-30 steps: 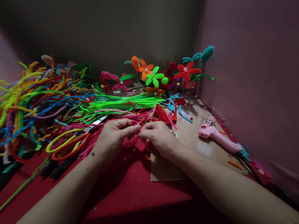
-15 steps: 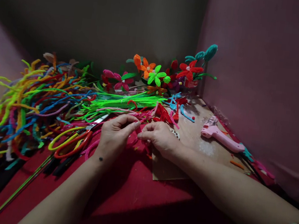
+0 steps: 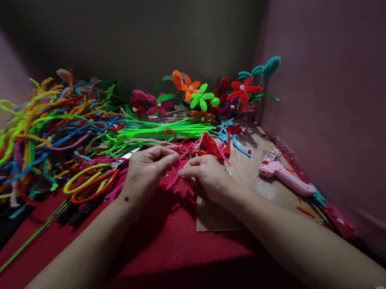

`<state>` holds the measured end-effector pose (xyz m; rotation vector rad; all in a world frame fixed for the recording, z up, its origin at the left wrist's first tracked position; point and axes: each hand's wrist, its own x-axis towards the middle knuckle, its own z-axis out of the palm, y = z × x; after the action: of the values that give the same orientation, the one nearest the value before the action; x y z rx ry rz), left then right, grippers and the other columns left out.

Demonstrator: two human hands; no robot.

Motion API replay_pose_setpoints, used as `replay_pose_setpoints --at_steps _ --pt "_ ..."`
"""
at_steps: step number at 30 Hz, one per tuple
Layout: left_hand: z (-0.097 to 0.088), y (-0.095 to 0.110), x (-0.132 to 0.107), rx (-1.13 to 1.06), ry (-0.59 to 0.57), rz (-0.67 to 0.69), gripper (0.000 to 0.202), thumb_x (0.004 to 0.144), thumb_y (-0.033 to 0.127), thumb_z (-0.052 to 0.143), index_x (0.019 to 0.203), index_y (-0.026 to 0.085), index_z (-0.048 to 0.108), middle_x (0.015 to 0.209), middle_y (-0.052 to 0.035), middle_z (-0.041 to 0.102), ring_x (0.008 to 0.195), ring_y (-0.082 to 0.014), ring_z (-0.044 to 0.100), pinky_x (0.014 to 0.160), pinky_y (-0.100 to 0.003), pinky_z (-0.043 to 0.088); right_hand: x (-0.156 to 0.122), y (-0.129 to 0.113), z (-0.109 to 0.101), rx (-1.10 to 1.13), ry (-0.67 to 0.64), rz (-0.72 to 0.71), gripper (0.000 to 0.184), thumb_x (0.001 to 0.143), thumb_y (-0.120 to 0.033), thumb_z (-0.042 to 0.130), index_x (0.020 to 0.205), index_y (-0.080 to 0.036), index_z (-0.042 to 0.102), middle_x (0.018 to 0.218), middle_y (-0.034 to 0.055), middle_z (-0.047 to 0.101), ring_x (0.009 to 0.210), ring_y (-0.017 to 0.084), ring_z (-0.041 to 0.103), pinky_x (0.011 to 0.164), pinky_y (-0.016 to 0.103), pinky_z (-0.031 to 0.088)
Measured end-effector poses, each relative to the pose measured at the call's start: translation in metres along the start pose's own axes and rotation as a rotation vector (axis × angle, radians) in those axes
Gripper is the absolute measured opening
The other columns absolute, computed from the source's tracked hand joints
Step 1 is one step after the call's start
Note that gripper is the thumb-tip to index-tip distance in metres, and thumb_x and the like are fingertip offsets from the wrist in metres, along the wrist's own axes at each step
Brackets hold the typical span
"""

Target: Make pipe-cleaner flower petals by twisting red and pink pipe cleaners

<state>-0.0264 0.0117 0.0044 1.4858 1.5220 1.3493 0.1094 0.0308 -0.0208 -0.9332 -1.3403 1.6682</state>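
My left hand (image 3: 146,171) and my right hand (image 3: 206,174) meet over the red tabletop (image 3: 171,255), fingers curled and pinched on a pink pipe cleaner piece (image 3: 175,179) between them. Loops of the pink piece poke out below the fingertips. A big heap of many-coloured pipe cleaners (image 3: 41,134) lies just left of my left hand, and a bundle of bright green ones (image 3: 159,130) runs behind both hands.
Scissors with yellow and orange handles (image 3: 90,183) lie by my left wrist. A pink glue gun (image 3: 284,175) rests on a cardboard sheet (image 3: 246,170) to the right. Finished pipe-cleaner flowers (image 3: 202,96) stand in the corner against the walls.
Both hands stayed together at the same spot; the fingers shifted on the pink piece, and more of its loops now show under them.
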Motion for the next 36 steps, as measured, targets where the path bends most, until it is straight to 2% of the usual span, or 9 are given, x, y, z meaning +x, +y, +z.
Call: replay_pose_setpoints --at_steps 3,5,8,10,15,21,31,33,36 --pt "-0.006 -0.001 0.004 -0.07 -0.059 -0.024 0.022 0.072 0.034 0.061 0.079 0.014 0.063 0.067 -0.0008 0.059 0.054 -0.0094 0.051 0.046 -0.019 0.038 0.002 0.001 -0.003 0.05 0.072 -0.044 0.018 0.059 -0.018 0.063 0.046 -0.015 0.051 0.039 -0.005 0.043 0.038 0.006 0.034 0.042 0.024 0.023" --pt "-0.01 -0.001 0.005 -0.07 -0.159 -0.057 0.026 0.071 0.038 0.062 0.08 0.014 0.064 0.071 -0.0021 0.061 0.057 -0.01 0.052 0.049 -0.02 0.039 0.004 0.001 -0.004 0.075 0.109 -0.076 0.018 0.06 -0.02 0.064 0.048 -0.015 0.052 0.042 -0.0045 0.045 0.041 0.006 0.036 0.044 0.024 0.024" --pt "-0.012 0.002 0.004 0.034 -0.342 -0.099 0.025 0.067 0.037 0.065 0.074 0.013 0.065 0.061 0.0 0.057 0.051 -0.008 0.045 0.047 -0.02 0.035 0.004 0.001 -0.006 0.113 0.134 -0.086 0.019 0.062 -0.022 0.064 0.05 -0.015 0.051 0.044 -0.0046 0.045 0.042 0.006 0.036 0.045 0.024 0.024" --pt "-0.011 0.005 0.002 0.087 -0.385 -0.108 0.023 0.065 0.035 0.067 0.068 0.013 0.063 0.054 0.0021 0.051 0.047 -0.0067 0.039 0.045 -0.019 0.03 0.004 0.0 -0.006 0.116 0.131 -0.092 0.02 0.062 -0.024 0.064 0.051 -0.015 0.051 0.043 -0.005 0.044 0.042 0.006 0.035 0.045 0.024 0.023" --pt "-0.009 0.007 0.0 0.113 -0.336 -0.089 0.024 0.066 0.035 0.065 0.06 0.013 0.058 0.048 0.0045 0.043 0.046 -0.0055 0.032 0.044 -0.02 0.024 0.002 -0.002 -0.007 0.114 0.089 -0.106 0.019 0.062 -0.023 0.061 0.049 -0.015 0.05 0.043 -0.0053 0.042 0.042 0.006 0.036 0.045 0.023 0.023" --pt "-0.011 0.003 0.001 0.118 -0.384 -0.072 0.027 0.069 0.037 0.062 0.057 0.014 0.055 0.049 0.0045 0.04 0.046 -0.0061 0.031 0.045 -0.021 0.022 0.004 -0.001 -0.008 0.171 0.058 -0.141 0.008 0.058 -0.014 0.054 0.05 -0.014 0.052 0.046 -0.0039 0.045 0.042 0.006 0.037 0.044 0.023 0.025" --pt "-0.01 0.005 -0.001 0.142 -0.393 -0.054 0.025 0.07 0.037 0.06 0.057 0.015 0.061 0.047 0.004 0.042 0.044 -0.007 0.032 0.044 -0.022 0.023 0.003 -0.002 -0.008 0.007 0.093 -0.14 0.017 0.063 -0.024 0.062 0.052 -0.015 0.053 0.045 -0.0047 0.045 0.042 0.006 0.035 0.044 0.023 0.023" --pt "-0.009 0.005 -0.001 0.179 -0.366 -0.023 0.025 0.071 0.038 0.06 0.061 0.015 0.064 0.047 0.0039 0.043 0.044 -0.0073 0.033 0.043 -0.022 0.024 0.003 -0.002 -0.008 -0.038 0.124 -0.152 0.019 0.063 -0.024 0.062 0.05 -0.015 0.051 0.044 -0.0047 0.045 0.042 0.006 0.035 0.045 0.024 0.024" --pt "-0.006 0.001 -0.002 0.282 -0.239 0.098 0.024 0.073 0.037 0.059 0.068 0.015 0.067 0.051 0.0026 0.051 0.047 -0.0087 0.039 0.046 -0.022 0.03 0.005 0.0 -0.009 -0.051 0.162 -0.16 0.022 0.064 -0.025 0.061 0.048 -0.015 0.05 0.043 -0.0051 0.044 0.043 0.006 0.034 0.046 0.024 0.024"
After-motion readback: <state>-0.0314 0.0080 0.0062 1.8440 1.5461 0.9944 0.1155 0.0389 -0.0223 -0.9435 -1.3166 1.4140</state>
